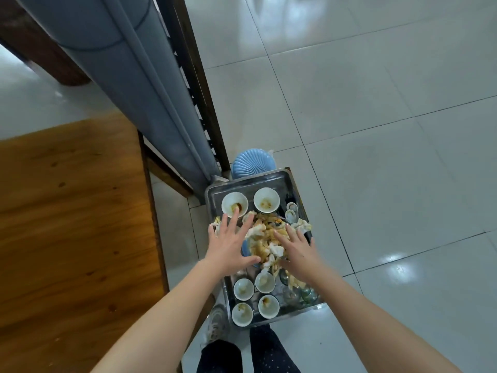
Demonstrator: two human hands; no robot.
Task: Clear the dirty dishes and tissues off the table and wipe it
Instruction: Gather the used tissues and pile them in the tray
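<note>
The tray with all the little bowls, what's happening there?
A person is clearing up after a meal. The left hand and the right hand are spread open over a heap of stained tissues in the middle of a metal tray. Six small dirty bowls sit in the tray too, beside the wooden table.

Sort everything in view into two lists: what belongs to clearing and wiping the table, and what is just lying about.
Belongs to the job: metal tray, white bowls, soiled tissues, spoons, glasses, wooden table, left hand and right hand, both spread over the tissues.

Just lying about: blue ribbed object beyond the tray, grey padded bench, tiled floor.
</note>
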